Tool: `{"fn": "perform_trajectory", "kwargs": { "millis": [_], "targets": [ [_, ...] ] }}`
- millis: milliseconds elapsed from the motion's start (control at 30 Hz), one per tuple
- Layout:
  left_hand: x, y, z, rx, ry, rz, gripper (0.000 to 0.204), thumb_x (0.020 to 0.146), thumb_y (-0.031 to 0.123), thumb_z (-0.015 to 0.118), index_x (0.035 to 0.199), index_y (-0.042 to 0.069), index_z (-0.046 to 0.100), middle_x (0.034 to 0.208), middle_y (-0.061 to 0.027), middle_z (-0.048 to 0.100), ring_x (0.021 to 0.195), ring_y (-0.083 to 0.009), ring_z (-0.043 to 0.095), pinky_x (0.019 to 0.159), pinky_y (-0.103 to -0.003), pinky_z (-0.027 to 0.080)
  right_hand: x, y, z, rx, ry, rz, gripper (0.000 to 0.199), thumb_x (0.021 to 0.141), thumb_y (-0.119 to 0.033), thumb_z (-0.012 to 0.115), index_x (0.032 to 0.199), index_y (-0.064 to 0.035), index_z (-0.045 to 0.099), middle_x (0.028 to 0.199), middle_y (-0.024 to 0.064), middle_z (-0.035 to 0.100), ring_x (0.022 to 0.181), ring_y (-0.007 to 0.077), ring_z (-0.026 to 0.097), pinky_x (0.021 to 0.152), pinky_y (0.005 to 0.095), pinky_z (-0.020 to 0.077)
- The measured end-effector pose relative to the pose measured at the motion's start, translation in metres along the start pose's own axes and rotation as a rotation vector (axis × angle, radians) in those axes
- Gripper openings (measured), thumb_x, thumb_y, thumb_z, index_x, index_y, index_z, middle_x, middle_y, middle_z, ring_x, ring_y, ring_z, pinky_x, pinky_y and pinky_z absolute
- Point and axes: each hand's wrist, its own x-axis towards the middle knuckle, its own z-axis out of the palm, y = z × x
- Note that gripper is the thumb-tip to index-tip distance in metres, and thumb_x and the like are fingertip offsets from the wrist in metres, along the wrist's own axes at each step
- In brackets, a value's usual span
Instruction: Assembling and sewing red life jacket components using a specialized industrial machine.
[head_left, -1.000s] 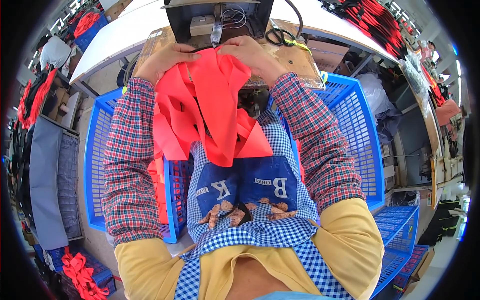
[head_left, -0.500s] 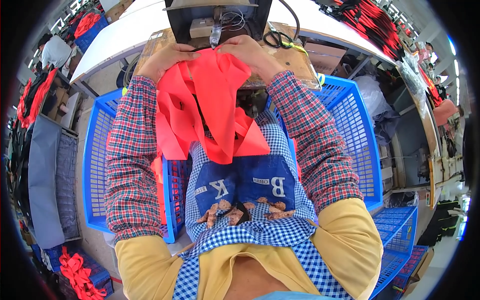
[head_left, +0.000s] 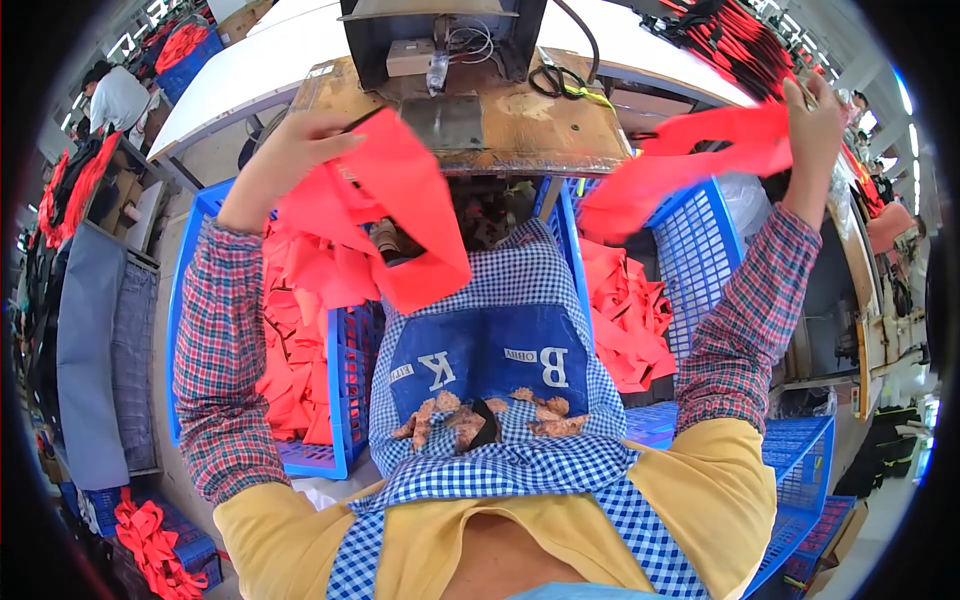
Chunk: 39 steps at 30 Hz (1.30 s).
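"Red fabric first: where was it?"

"One looped band hung from the left hand, whose thumb and fingers pinched its upper end. A second band, blurred, trailed inward from the right hand, which gripped its outer end. The two pieces were well apart."

"And the containers under them?"

"Two blue baskets flanked the lap. The left basket held a loose heap of red pieces, and the left band overlapped its far inner corner in view. The right basket held a red pile too, bunched toward its inner side, with the perforated outer wall showing beyond."

"What filled the gap between the baskets?"

"A blue-and-white checked apron, spread over the lap."

"Which edges came close?"

"The worn wooden desk stood ahead, its near edge just beyond the apron. Black-handled scissors lay on its right part."

"Was there room to move?"

"Both hands were raised out past the desk's sides, with open air between them. At the left, a strip of floor separated the basket from a grey-covered rack."

"Farther out?"

"At lower left, a blue crate bore another red bundle; blue shelving-like crates stood at lower right."
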Motion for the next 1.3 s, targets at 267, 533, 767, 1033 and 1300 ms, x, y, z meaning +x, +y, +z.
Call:
{"fn": "perform_trajectory", "kwargs": {
  "millis": [267, 533, 767, 1033, 1300],
  "targets": [
    [-0.004, 0.146, 0.097, -0.173, -0.007, 0.543, 0.038, 0.094, 0.031, 0.06, 0.109, -0.004, 0.061, 0.096, -0.0061, 0.066, 0.09, -0.0077, 0.058, 0.08, -0.024, 0.046, -0.104, -0.203, -0.036, 1.114, -0.925, 0.177, 0.034, 0.08, -0.019, 0.076, 0.107, -0.0025, 0.065, 0.095, 0.002, 0.068, 0.081, 0.0093, 0.063, 0.074, 0.0238, 0.0503],
    [-0.026, 0.104, 0.096, -0.258, -0.363, 0.182, 0.032, 0.093, 0.029, 0.062, 0.102, -0.002, 0.061, 0.087, 0.0016, 0.059, 0.083, -0.0048, 0.051, 0.073, -0.021, 0.044, -0.134, -0.182, -0.01, 1.306, -1.063, 0.488, 0.039, 0.081, -0.013, 0.074, 0.116, -0.0032, 0.06, 0.103, 0.007, 0.067, 0.093, 0.0117, 0.063, 0.08, 0.0256, 0.0505],
    [-0.016, 0.069, 0.093, 0.056, -0.27, 0.232, 0.028, 0.088, 0.024, 0.066, 0.098, -0.002, 0.062, 0.083, -0.0007, 0.058, 0.078, -0.0076, 0.053, 0.071, -0.024, 0.045, -0.142, -0.212, 0.021, 0.733, -0.696, -0.419, 0.036, 0.081, -0.017, 0.071, 0.113, -0.0026, 0.061, 0.113, 0.0121, 0.062, 0.111, 0.0271, 0.056, 0.097, 0.0336, 0.0408],
    [0.005, 0.04, 0.077, 0.056, -0.26, 0.113, 0.026, 0.086, 0.021, 0.066, 0.1, -0.001, 0.063, 0.088, -0.0022, 0.062, 0.081, -0.01, 0.058, 0.074, -0.025, 0.046, -0.155, -0.224, 0.078, 0.853, -0.904, -0.265, 0.023, 0.08, -0.017, 0.065, 0.095, -0.0001, 0.066, 0.079, 0.0192, 0.067, 0.075, 0.0341, 0.065, 0.07, 0.0379, 0.0505],
    [0.048, -0.012, 0.055, -0.439, -0.279, -0.197, 0.028, 0.081, 0.017, 0.068, 0.102, 0.0, 0.066, 0.091, -0.0036, 0.066, 0.081, -0.0128, 0.062, 0.074, -0.025, 0.049, -0.156, -0.237, 0.148, 1.142, -1.251, 0.173, 0.026, 0.085, -0.017, 0.068, 0.104, 0.0002, 0.065, 0.096, 0.0035, 0.068, 0.082, 0.01, 0.062, 0.071, 0.0237, 0.0487]
  ]
}}
